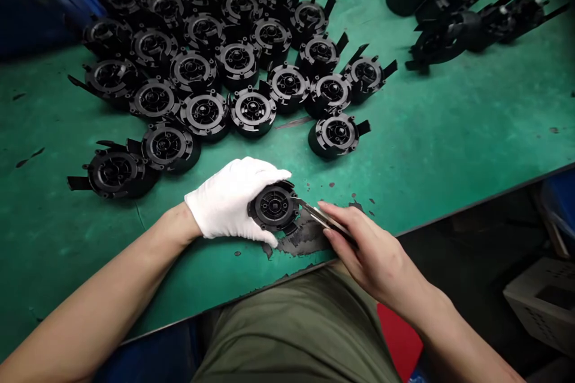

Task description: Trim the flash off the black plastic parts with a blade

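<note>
My left hand (231,198), in a white glove, is wrapped round a round black plastic part (274,208) and holds it on the green table (449,131) near the front edge. My bare right hand (366,248) pinches a thin metal blade (309,210) whose tip touches the right rim of that part. Dark worn patches and small black shavings lie on the mat just below the part.
Several identical black round parts (215,60) stand in rows at the back left, the nearest one (336,134) just beyond my hands. More black parts (467,12) lie on their sides at the back right. A blue bin (45,6) sits far left. A grey crate (543,302) stands on the floor right.
</note>
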Available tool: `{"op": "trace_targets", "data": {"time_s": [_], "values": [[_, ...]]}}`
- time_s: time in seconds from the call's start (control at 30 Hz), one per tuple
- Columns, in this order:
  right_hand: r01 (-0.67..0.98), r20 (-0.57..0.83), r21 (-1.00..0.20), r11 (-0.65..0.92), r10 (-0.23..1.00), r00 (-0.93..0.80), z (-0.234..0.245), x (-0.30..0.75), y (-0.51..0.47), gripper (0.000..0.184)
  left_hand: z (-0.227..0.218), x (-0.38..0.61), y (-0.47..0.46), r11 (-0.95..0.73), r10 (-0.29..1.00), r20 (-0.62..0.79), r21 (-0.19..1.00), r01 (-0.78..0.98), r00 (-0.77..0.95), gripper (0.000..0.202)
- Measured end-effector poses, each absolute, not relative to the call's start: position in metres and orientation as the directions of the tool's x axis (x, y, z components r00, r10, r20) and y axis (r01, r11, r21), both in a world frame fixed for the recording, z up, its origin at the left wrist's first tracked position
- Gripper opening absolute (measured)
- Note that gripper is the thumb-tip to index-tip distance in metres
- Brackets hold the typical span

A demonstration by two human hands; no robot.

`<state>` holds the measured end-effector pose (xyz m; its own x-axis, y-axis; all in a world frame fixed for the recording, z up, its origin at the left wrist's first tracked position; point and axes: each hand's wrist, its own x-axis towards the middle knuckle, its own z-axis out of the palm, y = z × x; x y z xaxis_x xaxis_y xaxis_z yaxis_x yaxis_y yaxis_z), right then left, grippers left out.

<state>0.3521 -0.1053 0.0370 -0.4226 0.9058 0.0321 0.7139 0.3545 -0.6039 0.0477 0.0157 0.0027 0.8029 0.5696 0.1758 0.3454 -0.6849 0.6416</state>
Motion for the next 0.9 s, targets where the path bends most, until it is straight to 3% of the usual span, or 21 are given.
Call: {"op": "trace_targets", "data": {"time_s": [0.2,0.5,0.9], "values": [[0.782,0.012,-0.458,0.422,0.883,-0.470,0.050,0.345,-0.107,0.051,0.006,0.048,0.016,-0.691,0.570,0.174,0.631,0.353,0.803,0.111],[0.816,0.041,-0.392,0.425,0.894,-0.446,0.059,0.331,-0.112,0.045,0.006,0.048,0.016,-0.698,0.559,0.196,0.635,0.330,0.806,0.110],[0.867,-0.029,-0.086,0.492,0.868,-0.495,0.070,0.329,-0.119,0.064,0.005,0.048,0.016,-0.715,0.555,0.208,0.615,0.334,0.805,0.109]]}}
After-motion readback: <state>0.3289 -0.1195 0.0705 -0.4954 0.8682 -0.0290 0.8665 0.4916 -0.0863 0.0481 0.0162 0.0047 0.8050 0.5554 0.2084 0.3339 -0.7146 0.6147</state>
